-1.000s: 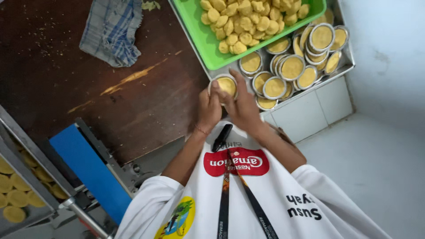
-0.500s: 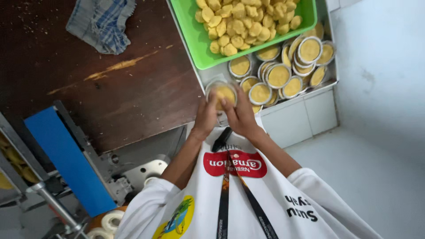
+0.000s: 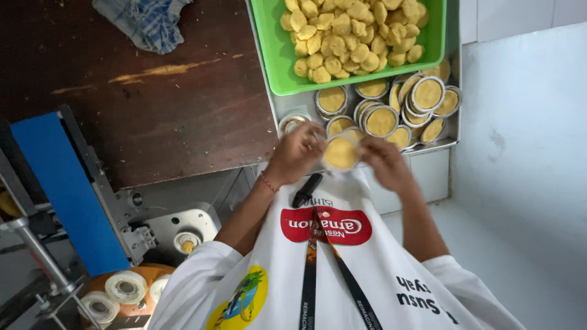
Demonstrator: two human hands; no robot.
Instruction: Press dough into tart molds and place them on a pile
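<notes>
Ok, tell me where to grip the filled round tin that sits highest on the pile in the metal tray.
Take the topmost tin by its rim, fingers on opposite edges, coming from above. It lies tilted over other tins, its yellow filling exposed, so pinching the face would likely dent it.

Both hands raised, fingers curled

Green tray and checked cloth: cut off by the top edge. Filled round tin: motion-blurred, its rim partly hidden by the fingers of the left hand and right hand. Tape rolls: partly cropped at the bottom edge.
</notes>
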